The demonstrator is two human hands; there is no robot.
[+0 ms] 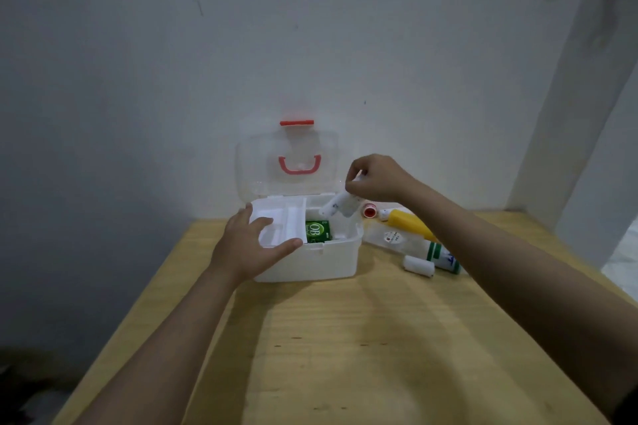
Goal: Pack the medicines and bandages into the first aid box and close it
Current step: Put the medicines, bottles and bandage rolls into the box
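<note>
My left hand point(247, 245) is lying spread, fingers wide, on the white inner tray point(281, 225), hiding part of it. The first aid box point(310, 260) is standing open, a green packet point(318, 230) half hidden under the tray. My right hand point(376, 179) is pinching a white bandage roll point(340, 205) (label unreadable) above the box's right side.

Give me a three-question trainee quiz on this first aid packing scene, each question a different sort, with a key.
1. True or false: the first aid box has its lid shut.
2. What does the right hand hold? A) yellow bottle B) white bandage roll C) green packet
3. Fill in: the left hand rests on the white ____ over the box.

Key: 1 false; 2 B, the bandage roll; 3 tray.
</note>
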